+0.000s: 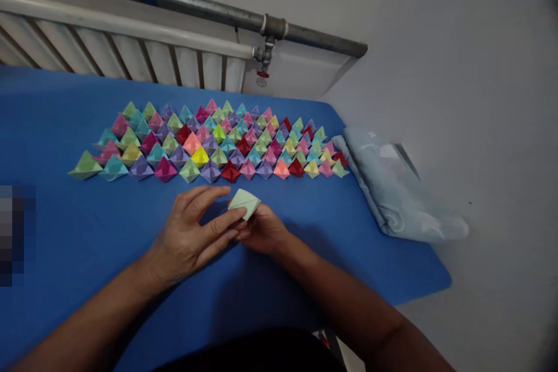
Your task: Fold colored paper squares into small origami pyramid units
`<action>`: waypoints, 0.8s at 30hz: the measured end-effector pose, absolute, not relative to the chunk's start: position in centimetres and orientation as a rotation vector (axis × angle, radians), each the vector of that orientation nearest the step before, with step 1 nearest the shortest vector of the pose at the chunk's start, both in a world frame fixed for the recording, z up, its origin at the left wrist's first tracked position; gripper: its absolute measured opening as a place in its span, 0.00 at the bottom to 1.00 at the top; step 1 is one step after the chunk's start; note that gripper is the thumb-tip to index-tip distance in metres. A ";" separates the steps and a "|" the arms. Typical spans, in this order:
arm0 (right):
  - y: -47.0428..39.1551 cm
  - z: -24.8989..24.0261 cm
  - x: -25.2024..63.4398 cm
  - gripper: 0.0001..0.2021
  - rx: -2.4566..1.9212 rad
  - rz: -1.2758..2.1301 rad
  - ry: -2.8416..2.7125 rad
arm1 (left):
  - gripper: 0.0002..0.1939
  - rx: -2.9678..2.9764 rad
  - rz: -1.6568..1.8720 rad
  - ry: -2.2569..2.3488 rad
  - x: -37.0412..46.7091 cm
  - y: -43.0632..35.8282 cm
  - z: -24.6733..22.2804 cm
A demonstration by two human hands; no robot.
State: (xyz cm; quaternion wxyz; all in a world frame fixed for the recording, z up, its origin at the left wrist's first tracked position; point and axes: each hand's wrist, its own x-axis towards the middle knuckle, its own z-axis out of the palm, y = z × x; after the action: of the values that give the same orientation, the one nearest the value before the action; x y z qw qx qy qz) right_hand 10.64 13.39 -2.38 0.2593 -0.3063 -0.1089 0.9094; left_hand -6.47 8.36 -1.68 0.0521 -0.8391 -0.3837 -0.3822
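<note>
Two hands, left (187, 238) and right (264, 229), meet around a folded pale-green paper (244, 203) (fingers pinching it) above the blue table (174, 279); paper boats (218, 145) stand in rows at twelve o'clock.

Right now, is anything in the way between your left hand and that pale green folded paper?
Nothing visible: the left hand touches the pale green folded paper directly, while the right hand holds it from the other side.

Blue table (174, 308) bearing rows of colourful paper boats (210, 170), folded cloth (399, 186)
</note>
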 end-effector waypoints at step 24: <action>12.8 -2.5 11.0 0.05 -1.277 1.644 -1.316 | 0.13 -2.528 -1.684 -1.906 -6.6 9.2 -2.4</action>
State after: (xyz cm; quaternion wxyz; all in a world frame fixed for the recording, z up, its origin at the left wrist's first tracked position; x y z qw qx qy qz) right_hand 10.96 12.81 -2.54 0.3328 -0.4889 -0.5039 0.6296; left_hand -6.64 9.22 -2.43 -0.2203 -0.6876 -0.5185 -0.4581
